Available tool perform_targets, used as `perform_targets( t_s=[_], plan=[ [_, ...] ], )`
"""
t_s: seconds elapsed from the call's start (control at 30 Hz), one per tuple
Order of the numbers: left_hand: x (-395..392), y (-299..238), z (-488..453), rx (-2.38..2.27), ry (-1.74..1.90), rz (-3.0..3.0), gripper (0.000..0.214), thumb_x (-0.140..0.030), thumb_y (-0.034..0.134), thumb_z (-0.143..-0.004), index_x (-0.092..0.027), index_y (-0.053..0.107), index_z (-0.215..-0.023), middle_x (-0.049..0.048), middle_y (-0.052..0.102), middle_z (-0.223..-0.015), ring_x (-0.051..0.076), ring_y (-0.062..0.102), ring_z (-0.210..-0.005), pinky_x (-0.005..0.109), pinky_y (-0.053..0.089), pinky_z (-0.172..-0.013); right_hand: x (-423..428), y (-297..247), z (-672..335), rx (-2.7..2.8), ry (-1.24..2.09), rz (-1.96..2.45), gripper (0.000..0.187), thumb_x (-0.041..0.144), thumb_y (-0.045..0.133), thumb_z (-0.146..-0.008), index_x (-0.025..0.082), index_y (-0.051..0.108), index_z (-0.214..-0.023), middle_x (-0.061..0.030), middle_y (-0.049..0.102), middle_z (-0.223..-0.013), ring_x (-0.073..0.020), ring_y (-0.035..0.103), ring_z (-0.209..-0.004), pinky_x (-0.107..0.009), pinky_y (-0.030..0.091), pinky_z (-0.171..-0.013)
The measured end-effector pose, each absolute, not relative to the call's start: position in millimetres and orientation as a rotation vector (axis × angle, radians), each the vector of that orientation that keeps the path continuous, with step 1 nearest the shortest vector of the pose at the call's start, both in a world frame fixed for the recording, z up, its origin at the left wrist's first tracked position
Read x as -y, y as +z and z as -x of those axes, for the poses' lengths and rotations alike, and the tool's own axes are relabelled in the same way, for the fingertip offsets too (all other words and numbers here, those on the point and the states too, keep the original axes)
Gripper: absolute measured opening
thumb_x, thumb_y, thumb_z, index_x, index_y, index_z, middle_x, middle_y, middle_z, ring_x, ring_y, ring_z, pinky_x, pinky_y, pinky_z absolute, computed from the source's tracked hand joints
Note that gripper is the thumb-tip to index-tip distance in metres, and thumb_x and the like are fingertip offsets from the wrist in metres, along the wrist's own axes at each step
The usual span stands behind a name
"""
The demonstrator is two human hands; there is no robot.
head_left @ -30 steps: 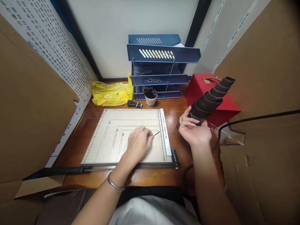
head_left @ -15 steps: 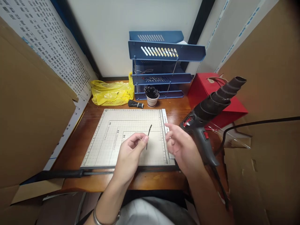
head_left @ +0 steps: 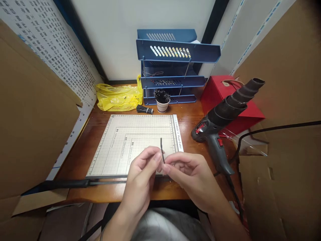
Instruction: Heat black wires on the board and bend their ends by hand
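Note:
A short black wire [head_left: 161, 144] stands nearly upright between my hands over the front of a paper cutter board [head_left: 147, 127]. My left hand [head_left: 142, 170] is closed, with thumb and forefinger at the wire's middle. From the right, my right hand [head_left: 190, 170] pinches around its lower end, so that end is partly hidden. The wire's upper part rises free and looks slightly thicker. Behind the board stands a white cup [head_left: 163, 106] packed with black wires [head_left: 162, 96]. Just left of it lies a tied bundle of black wires [head_left: 144, 109].
A heat gun [head_left: 218, 134] stands on the right, nozzle up, its cord trailing forward. Behind it is a red box [head_left: 218, 87]. Blue stacked trays [head_left: 175, 52] and a yellow plastic bag [head_left: 117, 97] are at the back. The cutter's black handle [head_left: 70, 183] projects left. Cardboard walls flank both sides.
My right hand has moved left and down to meet the left hand, and its fingers have closed on the wire's lower end. The wire has come slightly lower and nearer to me.

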State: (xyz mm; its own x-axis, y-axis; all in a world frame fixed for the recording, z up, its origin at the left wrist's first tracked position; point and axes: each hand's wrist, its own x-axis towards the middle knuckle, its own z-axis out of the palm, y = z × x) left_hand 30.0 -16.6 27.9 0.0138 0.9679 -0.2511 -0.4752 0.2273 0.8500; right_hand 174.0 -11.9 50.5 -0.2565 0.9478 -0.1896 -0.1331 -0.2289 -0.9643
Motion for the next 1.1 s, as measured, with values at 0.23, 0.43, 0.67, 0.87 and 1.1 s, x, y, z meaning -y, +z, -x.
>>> perform_targets(
  t_s=[0.23,0.43,0.67,0.87,1.1],
  plan=[
    [27.9,36.9,-13.9,-1.107,1.341,-0.875,0.019,-0.044,0.083,-0.083,-0.027,0.08,-0.092,0.0025,0.075,-0.093,0.017,0.066,-0.086,0.026,0.056,-0.08,30.5,49.2,-181.8,1.296,1.574,1.06,0.018,0.036,0.08,-0.085,0.019,0.078,-0.078,-0.0011,0.061,-0.064,-0.0106,0.045,-0.057,-0.024,0.031,-0.049],
    [33.3,43.7,-12.1,-1.087,1.328,-0.985,0.018,-0.044,0.079,-0.087,-0.026,0.079,-0.088,0.0032,0.071,-0.087,0.018,0.064,-0.078,0.029,0.055,-0.071,34.7,47.9,-182.0,1.269,1.608,1.021,0.013,0.034,0.081,-0.085,0.021,0.08,-0.083,-0.0026,0.066,-0.069,-0.0126,0.052,-0.061,-0.024,0.037,-0.051],
    [31.4,30.6,-12.7,-1.067,1.296,-0.98,0.03,-0.051,0.067,-0.096,-0.023,0.078,-0.097,0.0032,0.07,-0.089,0.016,0.061,-0.082,0.025,0.052,-0.077,31.7,48.4,-176.1,1.355,1.292,1.068,0.007,0.029,0.077,-0.089,0.023,0.08,-0.091,0.0003,0.068,-0.068,-0.0093,0.048,-0.053,-0.023,0.037,-0.048],
    [30.3,22.6,-15.3,-1.097,1.265,-0.968,0.022,-0.041,0.067,-0.099,-0.022,0.074,-0.091,0.0007,0.068,-0.087,0.013,0.058,-0.081,0.023,0.047,-0.077,34.8,45.6,-177.8,1.354,1.211,1.149,0.007,0.028,0.075,-0.091,0.022,0.078,-0.089,0.0042,0.059,-0.058,-0.0064,0.039,-0.047,-0.02,0.029,-0.044],
    [32.0,25.6,-18.3,-1.019,1.235,-1.047,0.012,-0.034,0.069,-0.098,-0.026,0.077,-0.096,-0.0008,0.067,-0.092,0.012,0.06,-0.086,0.021,0.048,-0.077,33.6,46.3,-177.6,1.278,1.298,1.124,0.011,0.03,0.076,-0.09,0.023,0.077,-0.083,0.004,0.06,-0.056,-0.0067,0.045,-0.048,-0.019,0.031,-0.044]
  ],
)
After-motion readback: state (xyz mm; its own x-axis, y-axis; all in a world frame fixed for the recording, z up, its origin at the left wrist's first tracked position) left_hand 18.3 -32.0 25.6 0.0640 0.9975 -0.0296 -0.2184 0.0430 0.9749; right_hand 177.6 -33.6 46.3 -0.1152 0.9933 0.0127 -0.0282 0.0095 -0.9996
